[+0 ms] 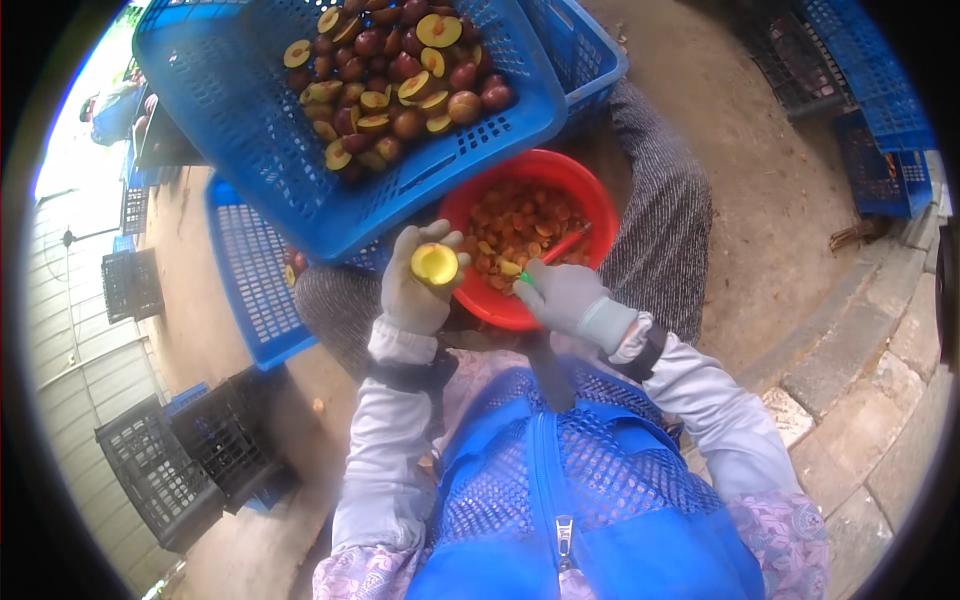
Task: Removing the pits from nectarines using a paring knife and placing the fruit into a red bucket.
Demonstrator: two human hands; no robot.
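My gloved left hand (416,290) holds a plum half (435,264), its yellow cut face turned up with a hollow in the middle. To its right, my gloved right hand (568,298) is closed over the near rim of a red basin (598,190). A small green-ended tool (525,279) pokes out between its thumb and fingers; the rest is hidden in the grip. Many small orange-brown pieces, seemingly plum pits with flesh, lie in the basin. A red stick-like thing (568,243) slants across them; I cannot tell whether it joins the green piece.
Beyond the basin, a tilted blue crate (270,165) holds whole and halved plums (408,92). Another blue crate (262,290) sits lower left, one more (590,50) behind. Black crates (160,470) stand at left, stacked crates (870,70) far right, stone blocks (850,370) near right.
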